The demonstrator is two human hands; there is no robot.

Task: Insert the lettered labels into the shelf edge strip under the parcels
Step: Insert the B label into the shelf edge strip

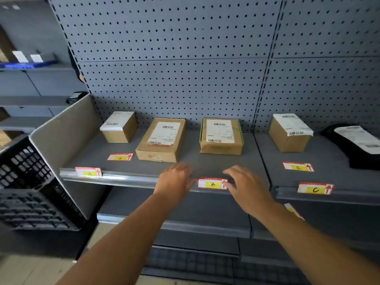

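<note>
Grey pegboard point(174, 58) backs a grey metal shelf point(222, 161) seen from the head camera, with a lower shelf beneath it and a black plastic crate point(24, 182) off to the left.

Four cardboard parcels stand in a row toward the back of the shelf: a small box point(119, 127) at the left, a flat box point(160, 140) beside it, a box with green tape point(221, 136) in the middle, and another small box point(290, 133) on the neighbouring bay to the right. A black bag with a paper slip point(353, 145) lies at the far right.

Along the front runs the shelf edge strip point(127, 178). The label A point(88, 172) sits in the strip near its left end. The label B point(212, 183) sits in the strip below the green-taped box, and the label C point(315, 188) sits in the strip of the right bay. The label G point(120, 157) lies loose on the shelf surface in front of the leftmost box, and the label E point(298, 166) lies loose on the shelf in front of the right-hand box.

The left hand point(174, 182) is just left of label B, its fingers straight and spread over the strip, holding nothing. The right hand point(246, 188) is at the right end of label B, fingers loosely extended, one fingertip touching the label's edge by the red arrow. The hands are blurred.
</note>
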